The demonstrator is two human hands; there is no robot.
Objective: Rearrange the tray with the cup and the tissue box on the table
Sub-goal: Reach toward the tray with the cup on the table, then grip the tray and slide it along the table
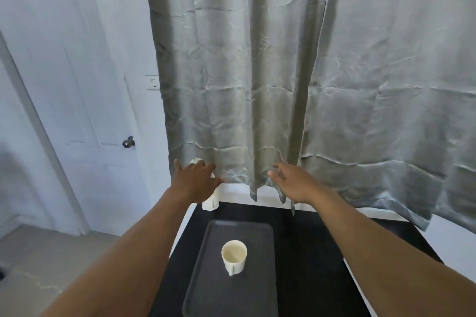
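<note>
A grey curtain [283,72] fills most of the view, hanging in creased folds from the top of the frame down to just above the far edge of a counter. To its left stands a white panelled door [64,72] with a dark round knob [128,142], and a pale wall switch [152,82] sits between door and curtain.

Below the curtain is a black counter [314,252], seen from above and running toward the viewer. A dark grey rectangular tray [206,278] lies flat on it, lengthwise, toward the counter's left side. One cream cup [234,257] stands upright near the middle of the tray, its handle facing the viewer. The inside of the cup looks pale and bare; no liquid can be made out. Nothing else sits on the tray.

At the counter's far left corner is a white object, most likely the tissue box [210,204], largely hidden behind the left hand, with a bit of white showing above the fingers.

Two bare forearms reach forward from the bottom corners. The left hand [195,179] is spread with fingers apart, over the white object at the curtain's left edge; whether it touches it cannot be told. The right hand [291,179] is loosely spread, palm down, in front of the curtain hem, gripping nothing.
</note>
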